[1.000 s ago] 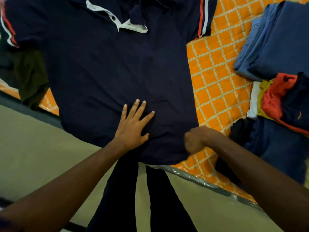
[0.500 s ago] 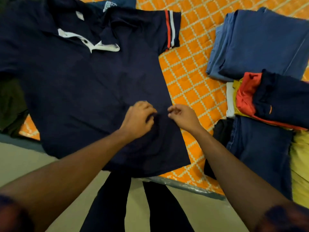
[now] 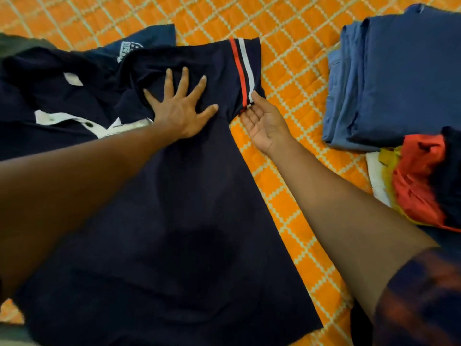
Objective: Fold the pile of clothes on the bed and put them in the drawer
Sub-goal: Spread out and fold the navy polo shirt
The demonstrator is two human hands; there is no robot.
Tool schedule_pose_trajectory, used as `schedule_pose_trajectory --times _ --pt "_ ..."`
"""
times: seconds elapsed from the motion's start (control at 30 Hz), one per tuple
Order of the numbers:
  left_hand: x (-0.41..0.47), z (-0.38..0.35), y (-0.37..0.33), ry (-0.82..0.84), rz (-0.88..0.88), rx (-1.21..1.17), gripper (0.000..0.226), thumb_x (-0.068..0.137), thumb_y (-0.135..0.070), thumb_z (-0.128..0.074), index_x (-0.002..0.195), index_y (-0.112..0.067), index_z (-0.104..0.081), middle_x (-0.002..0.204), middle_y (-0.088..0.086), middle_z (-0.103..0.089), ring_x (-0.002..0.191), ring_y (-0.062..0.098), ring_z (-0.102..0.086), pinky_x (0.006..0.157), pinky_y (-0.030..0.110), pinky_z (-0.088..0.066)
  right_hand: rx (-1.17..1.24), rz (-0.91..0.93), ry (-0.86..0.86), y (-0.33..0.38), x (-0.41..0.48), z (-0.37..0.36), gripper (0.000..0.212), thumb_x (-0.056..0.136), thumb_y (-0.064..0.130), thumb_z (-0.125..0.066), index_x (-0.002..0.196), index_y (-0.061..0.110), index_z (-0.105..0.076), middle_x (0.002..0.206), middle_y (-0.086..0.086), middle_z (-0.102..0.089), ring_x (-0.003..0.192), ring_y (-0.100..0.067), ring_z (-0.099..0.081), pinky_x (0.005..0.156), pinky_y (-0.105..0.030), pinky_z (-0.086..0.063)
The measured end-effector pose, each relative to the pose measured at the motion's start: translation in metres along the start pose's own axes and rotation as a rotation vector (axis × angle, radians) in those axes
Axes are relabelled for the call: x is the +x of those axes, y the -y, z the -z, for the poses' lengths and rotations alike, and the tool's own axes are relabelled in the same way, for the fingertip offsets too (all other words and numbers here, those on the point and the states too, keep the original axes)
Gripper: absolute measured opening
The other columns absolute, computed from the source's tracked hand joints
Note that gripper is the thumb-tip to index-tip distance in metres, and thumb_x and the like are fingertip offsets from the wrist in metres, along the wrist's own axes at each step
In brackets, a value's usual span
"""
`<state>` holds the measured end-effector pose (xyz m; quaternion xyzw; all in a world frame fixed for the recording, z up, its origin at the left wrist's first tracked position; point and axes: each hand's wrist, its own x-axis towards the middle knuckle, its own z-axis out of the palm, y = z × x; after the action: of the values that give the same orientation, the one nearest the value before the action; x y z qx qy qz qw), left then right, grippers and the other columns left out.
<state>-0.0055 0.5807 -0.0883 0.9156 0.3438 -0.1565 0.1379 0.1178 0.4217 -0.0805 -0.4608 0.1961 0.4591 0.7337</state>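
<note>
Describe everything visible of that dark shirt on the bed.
It is a navy polo shirt, seemingly soft knit, lying front up on the orange quilted bedspread, hem toward the camera. It has a white button placket and a short sleeve whose cuff carries red and white stripes. The collar area is rumpled. The left hand presses flat near the shoulder; the right hand, palm up, touches the cuff's corner.

The polo shirt [image 3: 189, 208] was navy, with a white placket and red-and-white sleeve stripes. The bedspread [image 3: 287, 78] was orange with a pale lattice. Folded trousers [image 3: 399, 83] were blue.
</note>
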Motion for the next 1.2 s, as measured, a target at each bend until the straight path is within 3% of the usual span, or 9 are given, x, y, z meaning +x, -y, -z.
schedule_pose_trajectory --times 0.23,0.4,0.53,0.63,0.7,0.8,1.0,1.1,1.2 --pt "0.046 -0.01 -0.012 -0.257 0.087 0.028 0.081 0.088 -0.084 -0.006 0.157 -0.044 -0.001 0.169 0.001 0.006 0.153 0.036 0.012 0.107 0.079 0.009 -0.046 0.102 -0.117 -0.001 0.053 -0.032 0.035 0.098 0.017 -0.066 0.13 0.005 -0.063 0.122 -0.017 -0.071 0.111 -0.031 -0.069 0.086 -0.041 -0.061" --pt "0.066 0.002 -0.016 -0.229 0.143 -0.028 0.077 0.091 -0.078 -0.003 0.158 -0.039 0.0 0.168 0.002 0.009 0.152 0.036 0.016 0.107 0.074 0.016 -0.158 0.262 -0.089 0.003 0.069 -0.062 0.04 0.1 0.035 -0.058 0.133 0.012 -0.064 0.126 -0.012 -0.07 0.116 -0.03 -0.067 0.1 -0.053 -0.054" --pt "0.062 0.017 0.001 -0.359 0.05 -0.563 0.059 0.106 -0.045 -0.021 0.161 -0.026 -0.01 0.168 0.003 -0.008 0.155 0.027 0.006 0.122 0.055 0.008 -0.485 0.624 0.128 -0.008 0.036 -0.085 0.042 0.105 0.024 -0.049 0.142 0.004 -0.056 0.139 -0.008 -0.061 0.134 -0.023 -0.054 0.113 -0.046 -0.044" --pt "0.019 0.036 0.032 -0.673 -0.036 -1.052 0.051 0.105 -0.024 -0.036 0.151 -0.003 -0.036 0.155 0.014 -0.04 0.149 0.027 -0.03 0.123 0.038 -0.023 -0.992 0.859 0.378 -0.036 0.008 -0.08 0.047 0.104 0.033 -0.048 0.148 0.018 -0.048 0.159 -0.012 -0.04 0.151 -0.029 -0.03 0.124 -0.051 -0.024" --pt "-0.029 0.04 0.051 -0.812 -0.012 -1.059 0.039 0.104 -0.013 -0.038 0.137 0.005 -0.05 0.133 0.009 -0.057 0.129 0.018 -0.053 0.11 0.033 -0.04 -1.554 0.84 0.547 -0.056 0.002 -0.07 0.052 0.104 0.045 -0.044 0.154 0.032 -0.039 0.167 -0.004 -0.023 0.156 -0.027 -0.011 0.125 -0.055 -0.01" --pt "-0.109 0.02 0.082 -0.872 0.029 -0.864 0.027 0.104 -0.008 -0.042 0.123 0.003 -0.059 0.118 0.001 -0.059 0.114 0.01 -0.056 0.101 0.028 -0.042 -2.146 0.793 0.577 -0.081 -0.001 -0.065 0.065 0.098 0.072 -0.027 0.157 0.047 -0.021 0.171 0.005 -0.004 0.157 -0.021 0.001 0.121 -0.064 0.001" --pt "-0.211 -0.033 0.142 -0.704 0.163 -0.524 0.015 0.094 -0.007 -0.062 0.106 -0.008 -0.071 0.119 0.01 -0.061 0.117 0.027 -0.052 0.104 0.014 -0.03 -1.976 0.844 0.435 -0.088 -0.024 -0.088 0.061 0.098 0.067 -0.032 0.155 0.045 -0.03 0.167 0.0 -0.025 0.154 -0.023 -0.02 0.119 -0.065 -0.008" --pt "-0.244 -0.031 0.171 -0.675 0.275 -0.531 0.019 0.092 -0.008 -0.065 0.11 -0.01 -0.07 0.12 0.01 -0.06 0.116 0.027 -0.051 0.1 0.008 -0.027 -1.805 1.048 0.46 -0.116 -0.051 -0.119 0.047 0.099 0.05 -0.048 0.137 0.025 -0.063 0.138 -0.006 -0.06 0.128 -0.027 -0.054 0.107 -0.054 -0.041" --pt "-0.269 -0.025 0.203 -0.741 0.452 -0.58 0.023 0.088 -0.012 -0.064 0.111 -0.01 -0.068 0.118 0.011 -0.061 0.112 0.029 -0.054 0.099 0.013 -0.03 -1.708 1.171 0.618 -0.158 -0.079 -0.156 0.027 0.094 0.034 -0.061 0.114 0.02 -0.074 0.111 0.0 -0.067 0.101 -0.023 -0.06 0.085 -0.039 -0.048"
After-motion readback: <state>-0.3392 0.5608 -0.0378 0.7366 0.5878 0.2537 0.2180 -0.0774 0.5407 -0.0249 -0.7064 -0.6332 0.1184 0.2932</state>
